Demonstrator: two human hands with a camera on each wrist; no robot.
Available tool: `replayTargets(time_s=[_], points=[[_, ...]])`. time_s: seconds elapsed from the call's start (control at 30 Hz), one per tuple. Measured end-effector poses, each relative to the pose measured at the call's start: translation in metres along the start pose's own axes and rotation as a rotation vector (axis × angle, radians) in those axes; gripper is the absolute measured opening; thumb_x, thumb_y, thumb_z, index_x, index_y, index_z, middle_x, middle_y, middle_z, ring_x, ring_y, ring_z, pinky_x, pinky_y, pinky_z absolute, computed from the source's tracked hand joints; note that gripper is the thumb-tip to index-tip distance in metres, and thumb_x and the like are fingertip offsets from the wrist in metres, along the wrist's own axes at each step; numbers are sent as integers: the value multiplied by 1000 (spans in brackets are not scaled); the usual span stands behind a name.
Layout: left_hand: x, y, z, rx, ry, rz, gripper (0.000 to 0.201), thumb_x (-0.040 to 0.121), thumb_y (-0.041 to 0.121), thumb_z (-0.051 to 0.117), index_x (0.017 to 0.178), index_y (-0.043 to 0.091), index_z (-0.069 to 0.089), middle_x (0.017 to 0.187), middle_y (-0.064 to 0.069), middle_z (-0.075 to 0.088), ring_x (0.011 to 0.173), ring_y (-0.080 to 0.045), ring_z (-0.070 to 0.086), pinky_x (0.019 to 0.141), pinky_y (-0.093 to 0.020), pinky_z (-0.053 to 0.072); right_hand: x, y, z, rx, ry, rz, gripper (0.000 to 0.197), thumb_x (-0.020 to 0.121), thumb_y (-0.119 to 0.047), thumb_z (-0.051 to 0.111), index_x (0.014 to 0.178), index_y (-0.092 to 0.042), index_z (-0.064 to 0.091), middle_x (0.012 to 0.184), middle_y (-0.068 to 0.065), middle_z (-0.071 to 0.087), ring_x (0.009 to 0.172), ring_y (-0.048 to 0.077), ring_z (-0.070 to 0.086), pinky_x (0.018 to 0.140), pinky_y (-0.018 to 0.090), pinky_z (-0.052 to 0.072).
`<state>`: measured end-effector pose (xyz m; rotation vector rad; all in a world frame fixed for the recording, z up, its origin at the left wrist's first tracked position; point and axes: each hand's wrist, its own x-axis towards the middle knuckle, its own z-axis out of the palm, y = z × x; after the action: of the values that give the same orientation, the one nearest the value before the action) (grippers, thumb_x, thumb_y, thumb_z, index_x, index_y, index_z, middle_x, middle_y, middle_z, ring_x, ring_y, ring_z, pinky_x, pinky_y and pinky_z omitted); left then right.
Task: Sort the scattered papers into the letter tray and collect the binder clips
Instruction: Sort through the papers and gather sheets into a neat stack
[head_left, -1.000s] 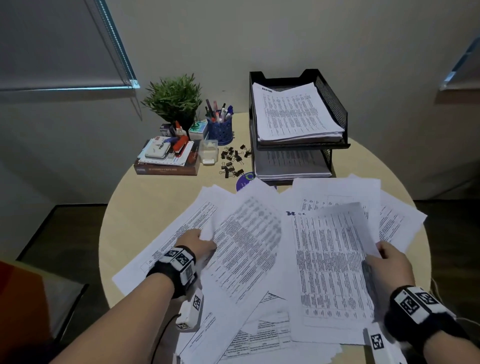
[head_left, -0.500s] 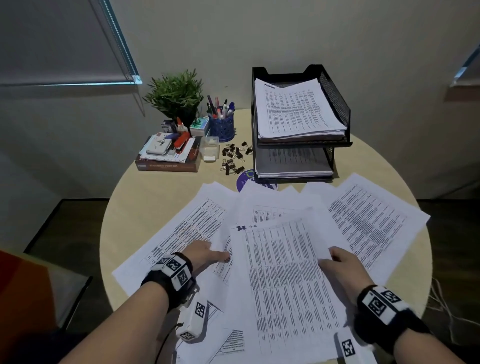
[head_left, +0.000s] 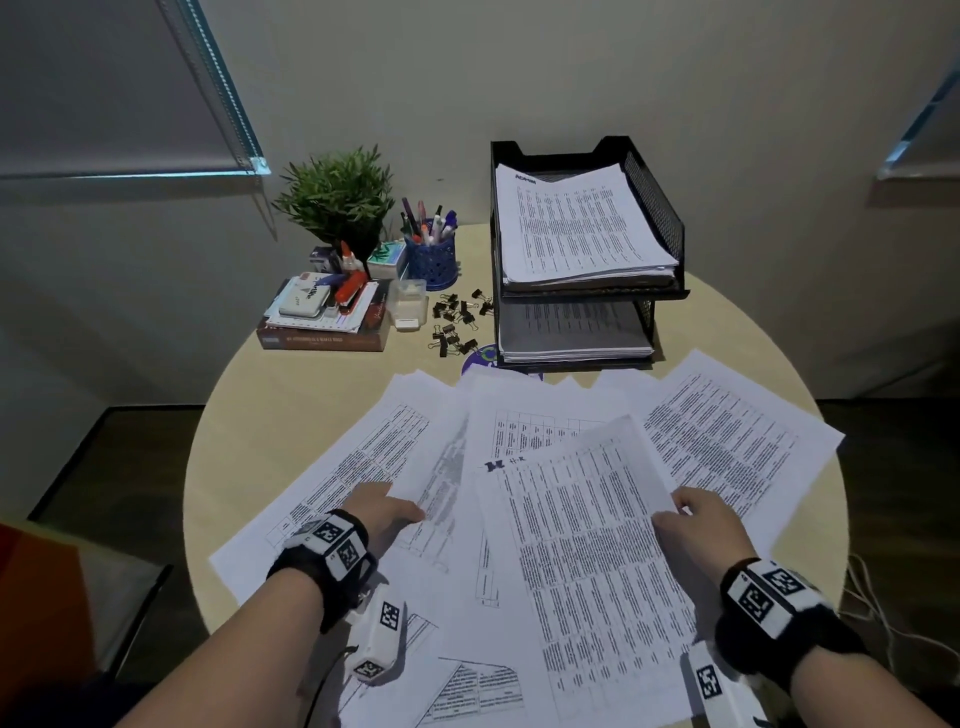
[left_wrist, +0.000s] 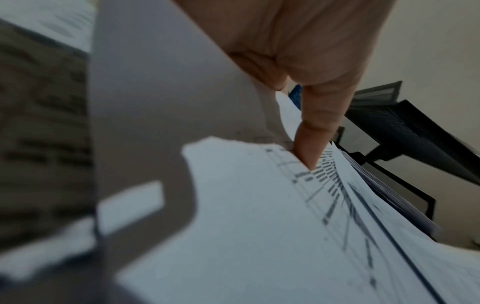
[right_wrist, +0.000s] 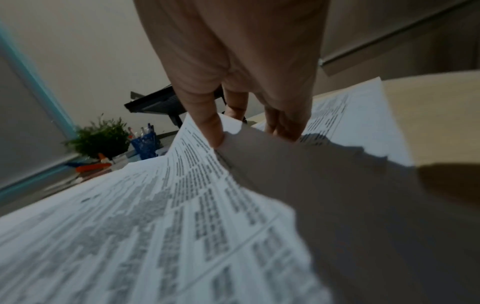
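Head view: round beige table (head_left: 291, 441) against pale wall (head_left: 519, 78), scattered papers (head_left: 727, 441) atop.

On table (head_left: 291, 426), far side, right of centre: two-tier letter tray (head_left: 655, 208), stacked sheets in both tiers. Just left of tray: binder clips (head_left: 460, 317), loose on tabletop. Behind clips: pen cup (head_left: 431, 265), pens upright in it. Left of cup, at back edge: potted plant (head_left: 337, 200). Before plant: book (head_left: 324, 341) lying flat, small items piled on top. Between book and clips: small box (head_left: 408, 301). Across near half of table, in front of tray: scattered papers (head_left: 727, 441), overlapping, fanned left to right. Over middle of spread: top sheet (head_left: 587, 545). Left hand (head_left: 382, 512) on left-side sheets, fingertips under a sheet edge. Right hand (head_left: 701, 525) at right edge of top sheet.
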<state>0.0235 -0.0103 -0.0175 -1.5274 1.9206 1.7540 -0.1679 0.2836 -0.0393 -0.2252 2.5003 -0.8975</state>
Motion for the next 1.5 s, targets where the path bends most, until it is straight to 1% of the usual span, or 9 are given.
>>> replayTargets(time_s=[0.2,0.3,0.4,0.6,0.67,0.93,1.2,1.33,1.5], points=[[12,-12,-42,79,122,-61,14,79,5,70,91,1,63,87,-10,63,93,-28,58,77,-31,39,-2,-1,0,-143,-31,-11,25,67,-9,68,63,8,51,67,25,51,60,37,53,56,26,28],[12,-13,-46,13,102,-129,58,77,12,75,127,-4,51,124,-20,56,115,-37,53,73,-40,47,-3,-3,3,-112,-43,-11,42,67,-6,68,55,-13,29,57,6,27,53,18,25,54,27,17],[9,-12,-36,31,42,-219,111,61,32,86,147,14,19,151,-13,29,132,-41,35,64,-48,53,-6,-6,6,-37,-45,11,31,69,-5,68,56,-11,41,59,9,41,54,19,38,53,26,26],[6,-1,-2,279,-143,-90,114,38,53,90,132,11,43,136,2,49,122,-28,49,89,-39,50,-15,-19,6,239,-27,19,20,75,3,63,64,-6,48,59,7,49,47,18,45,45,20,33],[16,-7,10,313,-160,-57,127,26,61,88,132,6,45,128,-6,58,111,-28,57,77,-37,55,-22,-26,5,359,-42,16,19,77,9,60,68,-2,47,59,8,43,38,10,40,38,15,30],[14,1,14,195,-48,-49,23,72,7,79,79,-1,59,68,-6,55,59,-19,52,48,-22,42,-11,-23,-2,279,20,6,19,75,5,66,65,-2,50,59,8,43,52,20,40,38,16,32],[43,-30,-62,281,115,-104,62,71,26,81,119,-6,56,113,-19,64,100,-34,60,81,-35,48,9,-5,-9,573,-15,130,15,83,-2,66,74,-11,58,68,4,51,67,16,49,78,27,48],[39,-31,-74,309,158,-115,45,82,23,71,111,-8,57,101,-19,63,82,-28,57,74,-29,42,5,-18,-24,775,-5,191,19,94,6,46,105,0,61,85,6,60,76,13,55,55,4,49],[40,-34,-72,314,165,-113,49,86,22,67,117,-12,53,98,-21,61,87,-30,55,73,-31,41,5,-25,-37,720,-35,119,30,88,13,52,116,4,60,92,16,58,73,26,54,55,13,51]])
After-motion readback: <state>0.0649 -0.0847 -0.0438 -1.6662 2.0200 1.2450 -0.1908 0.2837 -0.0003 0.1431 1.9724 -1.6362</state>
